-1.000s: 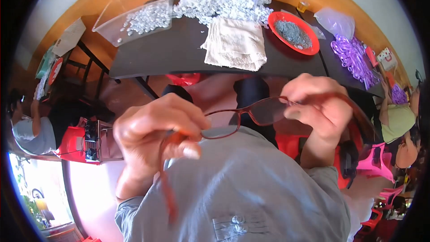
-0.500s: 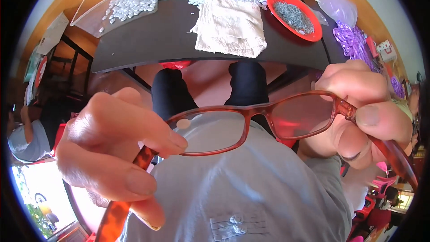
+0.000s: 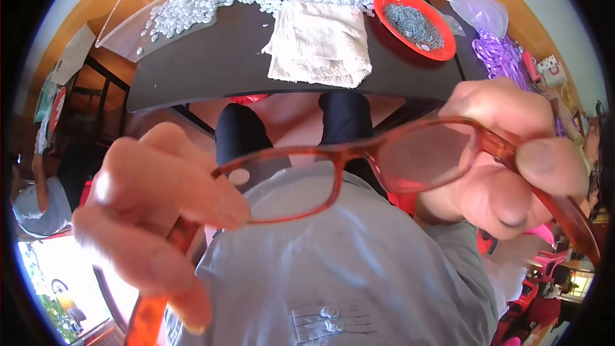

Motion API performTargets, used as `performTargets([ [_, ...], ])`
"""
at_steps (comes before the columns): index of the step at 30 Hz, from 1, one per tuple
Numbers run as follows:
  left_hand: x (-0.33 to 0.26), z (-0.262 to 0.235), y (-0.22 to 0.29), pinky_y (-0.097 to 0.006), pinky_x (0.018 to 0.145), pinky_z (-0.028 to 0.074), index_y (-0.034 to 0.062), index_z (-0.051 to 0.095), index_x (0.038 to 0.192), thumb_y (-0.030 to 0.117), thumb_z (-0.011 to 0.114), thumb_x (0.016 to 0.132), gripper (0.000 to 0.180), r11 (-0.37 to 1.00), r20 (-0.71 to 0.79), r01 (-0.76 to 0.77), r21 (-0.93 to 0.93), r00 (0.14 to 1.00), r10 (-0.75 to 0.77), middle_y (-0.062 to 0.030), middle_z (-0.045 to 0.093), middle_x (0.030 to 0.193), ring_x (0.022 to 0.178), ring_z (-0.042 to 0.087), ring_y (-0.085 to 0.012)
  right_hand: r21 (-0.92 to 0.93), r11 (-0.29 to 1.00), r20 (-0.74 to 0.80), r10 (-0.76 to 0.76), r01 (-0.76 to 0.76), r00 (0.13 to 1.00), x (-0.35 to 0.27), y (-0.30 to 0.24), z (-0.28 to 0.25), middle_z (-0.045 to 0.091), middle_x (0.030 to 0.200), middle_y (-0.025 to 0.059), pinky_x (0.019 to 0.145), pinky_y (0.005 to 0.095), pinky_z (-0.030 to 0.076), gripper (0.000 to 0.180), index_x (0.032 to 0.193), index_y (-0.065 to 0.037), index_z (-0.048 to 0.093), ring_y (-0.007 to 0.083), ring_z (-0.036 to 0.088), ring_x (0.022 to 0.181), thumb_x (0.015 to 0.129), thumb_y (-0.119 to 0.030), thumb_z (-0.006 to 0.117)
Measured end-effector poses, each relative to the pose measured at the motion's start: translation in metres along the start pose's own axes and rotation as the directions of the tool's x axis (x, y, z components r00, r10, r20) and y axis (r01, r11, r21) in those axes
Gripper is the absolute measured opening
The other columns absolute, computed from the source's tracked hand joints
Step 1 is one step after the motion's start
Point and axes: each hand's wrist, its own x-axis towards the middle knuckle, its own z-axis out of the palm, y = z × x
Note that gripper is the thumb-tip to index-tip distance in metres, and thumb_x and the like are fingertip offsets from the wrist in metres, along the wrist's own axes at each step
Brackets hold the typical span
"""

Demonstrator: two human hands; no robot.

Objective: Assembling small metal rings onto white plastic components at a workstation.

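The red-brown glasses (image 3: 354, 152) hang in the air, nearer than the desk (image 3: 208, 72), between the left hand (image 3: 144, 202), its fingers closed on the left temple (image 3: 148, 315), and the right hand (image 3: 512, 154), pinching beside the right hinge (image 3: 497, 147); their long axis runs left to right, right end higher.

Red-brown eyeglasses (image 3: 356, 150) closer, larger in view than one second ago; tilt slightly steeper than half-second ago.

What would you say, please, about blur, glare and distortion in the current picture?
Head view: the left hand holding the eyeglasses looks blurred; head view: the bright opening at lower left is washed out; head view: fisheye distortion bows the near edge of the dark table.
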Motion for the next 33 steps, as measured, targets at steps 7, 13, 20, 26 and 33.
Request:
performTargets([
  [7,-0.018,0.010,0.012,-0.029,0.064,0.035,0.0152,0.063,0.096,0.046,0.085,0.066,0.049,0.975,-0.346,-0.105,-0.195,0.938,0.031,-0.0047,0.050,0.073,0.063,0.034,-0.0150,-0.245,0.731,0.460,0.666,-0.637,0.587,0.052,-0.029,-0.030,0.061,0.073,0.0154,0.049,0.0297,0.043,0.024,0.098,-0.007,0.057,0.0221,0.055,0.055,0.081,-0.024,0.056],
  [13,-0.069,-0.064,0.089,-0.010,0.044,0.035,0.0119,0.060,0.065,0.015,0.090,0.064,0.030,0.888,-0.148,0.094,-0.449,0.973,-0.177,-0.0050,0.064,0.069,0.043,0.058,-0.0141,-0.430,0.612,0.159,0.775,-0.664,0.612,0.024,-0.094,-0.063,0.060,0.065,0.0100,0.051,0.0296,0.041,0.009,0.071,-0.003,0.063,0.0212,0.059,0.060,0.071,-0.012,0.063],
  [20,-0.083,-0.039,0.088,-0.015,0.049,0.039,0.0078,0.062,0.072,0.011,0.083,0.068,0.022,0.982,-0.082,0.091,-0.163,0.991,-0.106,-0.0072,0.063,0.072,0.051,0.058,-0.0160,-0.287,0.707,0.096,0.693,-0.647,0.714,-0.019,-0.072,-0.076,0.061,0.072,0.0127,0.053,0.0322,0.043,0.010,0.079,-0.002,0.062,0.0243,0.060,0.063,0.070,-0.006,0.065],
  [26,-0.092,-0.011,0.072,-0.021,0.055,0.043,0.0038,0.063,0.080,0.007,0.076,0.072,0.014,0.992,0.021,0.015,0.121,1.000,-0.018,-0.0093,0.063,0.076,0.058,0.058,-0.0178,-0.195,0.783,0.012,0.605,-0.591,0.797,-0.009,-0.027,0.011,0.062,0.078,0.0150,0.054,0.0344,0.045,0.017,0.086,0.000,0.061,0.0269,0.061,0.065,0.070,-0.001,0.068],
  [33,-0.094,-0.030,0.050,-0.027,0.061,0.048,-0.0009,0.065,0.088,0.002,0.067,0.077,0.011,0.903,0.171,-0.090,0.420,0.985,0.018,-0.0119,0.062,0.080,0.067,0.059,-0.0199,-0.085,0.847,-0.108,0.516,-0.525,0.850,-0.045,-0.018,0.011,0.064,0.084,0.0176,0.056,0.0369,0.047,0.027,0.094,0.001,0.060,0.0300,0.062,0.068,0.070,0.005,0.070],
])
